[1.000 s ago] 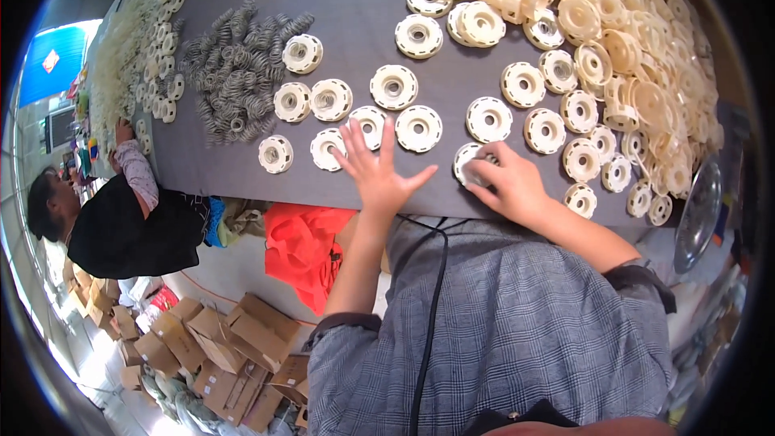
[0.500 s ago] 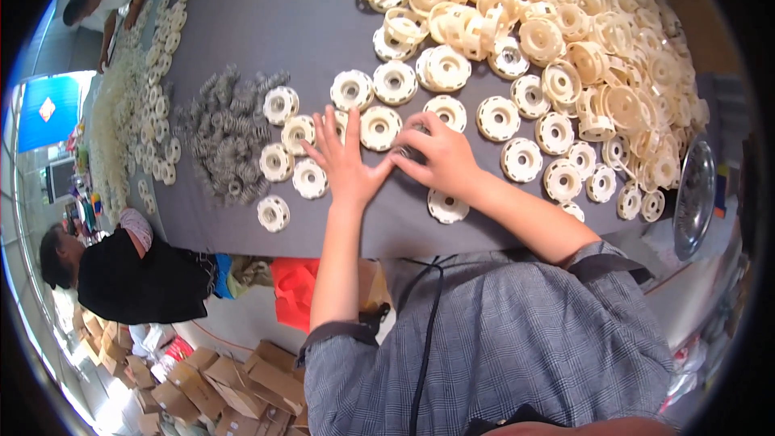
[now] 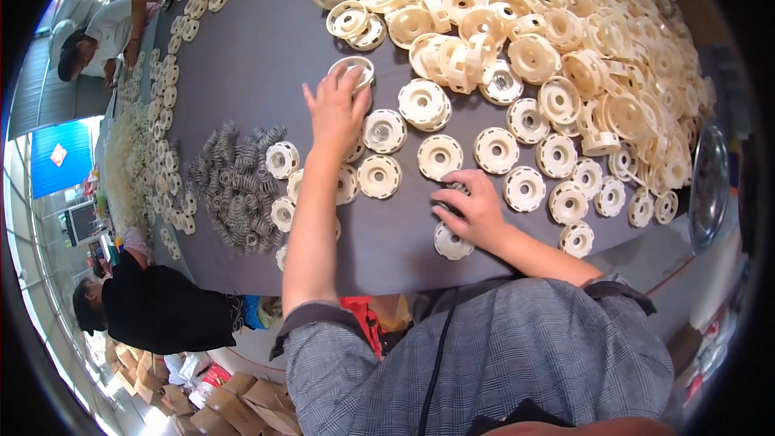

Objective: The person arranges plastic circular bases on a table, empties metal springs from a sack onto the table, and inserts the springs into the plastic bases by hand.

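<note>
My left hand [image 3: 335, 113] reaches away over the grey tabletop, its fingers bent over the near rim of a cream plastic wheel [image 3: 358, 64]. The fingers partly cover that wheel. Closer to me, my right hand [image 3: 478, 214] curls around dark metal coil springs [image 3: 443, 207]; how many it holds is hidden. Just below those fingers lies a pale round wheel [image 3: 454, 242]. Between the hands are flat slotted wheels, among them one with a spring in its middle [image 3: 384, 131] and one with a bare hub [image 3: 440, 157].
A large heap of cream plastic wheels [image 3: 557, 32] fills the far right. Loose springs [image 3: 238, 186] are piled on the left. A shiny metal tray [image 3: 709, 190] stands at the right edge. Two people [image 3: 161, 303] [image 3: 109, 36] work along the left side; cardboard boxes [image 3: 234, 408] lie behind.
My left hand has moved away from my right hand, forward to the wheel near the heap. My right hand has shifted right and nearer to me, still with springs. The view has shifted too.
</note>
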Demonstrator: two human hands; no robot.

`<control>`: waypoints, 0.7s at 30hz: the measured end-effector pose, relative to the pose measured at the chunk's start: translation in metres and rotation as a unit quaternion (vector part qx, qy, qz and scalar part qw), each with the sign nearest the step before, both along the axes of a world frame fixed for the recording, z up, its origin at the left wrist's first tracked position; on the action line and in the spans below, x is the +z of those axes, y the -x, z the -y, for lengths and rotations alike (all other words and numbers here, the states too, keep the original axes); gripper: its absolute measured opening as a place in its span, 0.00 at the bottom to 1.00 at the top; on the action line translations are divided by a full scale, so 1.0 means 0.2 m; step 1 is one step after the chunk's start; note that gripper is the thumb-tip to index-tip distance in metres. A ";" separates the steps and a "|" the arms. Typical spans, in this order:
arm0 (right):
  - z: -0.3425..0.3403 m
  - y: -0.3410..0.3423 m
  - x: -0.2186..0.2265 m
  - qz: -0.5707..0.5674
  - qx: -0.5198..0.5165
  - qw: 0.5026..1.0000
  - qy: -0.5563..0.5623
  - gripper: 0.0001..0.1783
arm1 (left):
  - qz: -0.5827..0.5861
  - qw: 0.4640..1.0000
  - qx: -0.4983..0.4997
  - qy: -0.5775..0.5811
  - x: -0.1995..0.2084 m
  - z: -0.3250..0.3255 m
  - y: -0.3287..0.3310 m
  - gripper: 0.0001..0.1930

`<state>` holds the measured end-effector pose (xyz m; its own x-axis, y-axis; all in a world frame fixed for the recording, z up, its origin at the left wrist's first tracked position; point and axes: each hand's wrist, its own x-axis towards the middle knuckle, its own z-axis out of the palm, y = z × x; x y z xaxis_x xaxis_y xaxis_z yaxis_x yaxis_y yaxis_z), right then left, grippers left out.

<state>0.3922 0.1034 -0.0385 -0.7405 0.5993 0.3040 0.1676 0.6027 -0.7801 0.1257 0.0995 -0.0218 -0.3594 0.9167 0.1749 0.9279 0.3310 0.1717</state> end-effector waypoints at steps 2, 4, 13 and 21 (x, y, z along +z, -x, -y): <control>-0.01 0.06 0.02 -0.017 0.012 1.000 -0.014 0.14 | 0.093 0.993 0.015 -0.076 0.01 0.05 0.07 0.17; 0.00 0.11 0.01 -0.044 0.024 0.999 -0.021 0.16 | 0.232 0.964 0.071 -0.111 0.01 0.06 0.15 0.17; -0.04 0.15 -0.02 -0.063 0.008 0.997 0.037 0.15 | 0.018 0.989 0.131 -0.062 0.08 0.04 0.32 0.28; -0.06 0.15 0.00 -0.054 0.019 0.996 0.067 0.14 | -0.053 0.983 0.021 0.174 0.07 0.20 0.29 0.32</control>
